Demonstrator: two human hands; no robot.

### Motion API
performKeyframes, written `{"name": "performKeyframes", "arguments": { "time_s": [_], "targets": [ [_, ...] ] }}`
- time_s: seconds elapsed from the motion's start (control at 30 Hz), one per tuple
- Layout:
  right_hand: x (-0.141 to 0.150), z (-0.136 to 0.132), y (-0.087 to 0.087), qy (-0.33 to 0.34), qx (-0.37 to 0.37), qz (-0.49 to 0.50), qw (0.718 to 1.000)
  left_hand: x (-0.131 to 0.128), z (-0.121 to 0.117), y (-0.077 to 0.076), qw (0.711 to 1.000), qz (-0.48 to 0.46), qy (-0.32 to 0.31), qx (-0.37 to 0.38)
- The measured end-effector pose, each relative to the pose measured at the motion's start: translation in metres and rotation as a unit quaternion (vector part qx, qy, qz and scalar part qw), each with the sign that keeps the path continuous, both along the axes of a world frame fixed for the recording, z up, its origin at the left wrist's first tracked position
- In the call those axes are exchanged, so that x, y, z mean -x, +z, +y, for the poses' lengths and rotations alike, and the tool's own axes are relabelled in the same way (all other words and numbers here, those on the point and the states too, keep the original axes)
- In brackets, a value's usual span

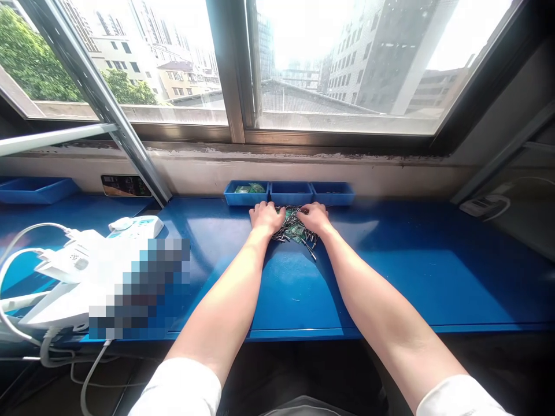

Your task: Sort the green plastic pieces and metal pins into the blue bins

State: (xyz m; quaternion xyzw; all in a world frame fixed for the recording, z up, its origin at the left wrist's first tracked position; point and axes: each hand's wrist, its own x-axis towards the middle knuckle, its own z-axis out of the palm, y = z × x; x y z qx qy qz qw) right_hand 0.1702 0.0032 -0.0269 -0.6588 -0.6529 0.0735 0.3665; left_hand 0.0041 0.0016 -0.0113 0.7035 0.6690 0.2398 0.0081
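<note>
- Left hand (266,218), right hand (314,218): palm down on the pile, unclenched, no grasp shown.
- Pile of green circuit boards and metal pins (295,226): near the rear edge of the blue surface (390,271), between both hands.
- Blue compartment trays (290,185): along the rear edge, directly behind the pile, within easy reach; the leftmost holds green pieces (250,188).

A heap of small circuit boards and metal pins (295,228) is placed on the tabletop (403,271), with the left hand (265,218) and right hand (314,217) resting on its far side. Behind it, three trays (290,193) are lined up against the wall (303,173) below a window (347,69); loose boards (250,188) lie in the leftmost tray. A power strip (134,226) lies further left, and a separate tray (34,190) is set beyond it.
</note>
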Motion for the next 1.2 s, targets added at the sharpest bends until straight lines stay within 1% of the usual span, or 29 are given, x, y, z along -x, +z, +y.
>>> {"name": "performKeyframes", "arguments": {
  "time_s": [0.1, 0.2, 0.33, 0.43, 0.53, 0.7, 1.0, 1.13, 1.2],
  "targets": [
    [0.001, 0.001, -0.004, 0.032, 0.000, -0.026, 0.999, 0.001, 0.002, -0.002, 0.999, -0.019, -0.017, 0.021],
    [0.000, 0.003, -0.005, 0.074, -0.012, -0.016, 0.997, 0.002, 0.005, -0.004, 0.998, -0.051, -0.020, 0.033],
    [0.001, 0.000, -0.002, 0.120, -0.018, 0.000, 0.993, 0.002, 0.008, -0.006, 0.996, -0.073, -0.017, 0.043],
    [0.003, -0.003, 0.001, 0.139, -0.024, 0.005, 0.990, 0.001, 0.009, -0.007, 0.995, -0.083, -0.014, 0.046],
    [0.004, -0.006, 0.002, 0.130, -0.034, 0.017, 0.991, 0.000, 0.009, -0.008, 0.995, -0.090, -0.016, 0.051],
    [0.003, -0.005, 0.001, 0.101, -0.038, 0.067, 0.992, -0.001, 0.009, -0.007, 0.994, -0.090, -0.010, 0.063],
    [0.003, -0.002, 0.001, 0.120, -0.079, 0.083, 0.986, -0.001, 0.007, -0.006, 0.995, -0.081, -0.012, 0.063],
    [0.005, -0.004, 0.006, 0.114, -0.122, 0.083, 0.982, -0.001, 0.006, -0.005, 0.996, -0.078, -0.019, 0.048],
    [0.007, -0.007, 0.011, 0.099, -0.150, 0.087, 0.980, -0.001, 0.004, -0.003, 0.996, -0.087, -0.031, 0.015]
  ]
}}
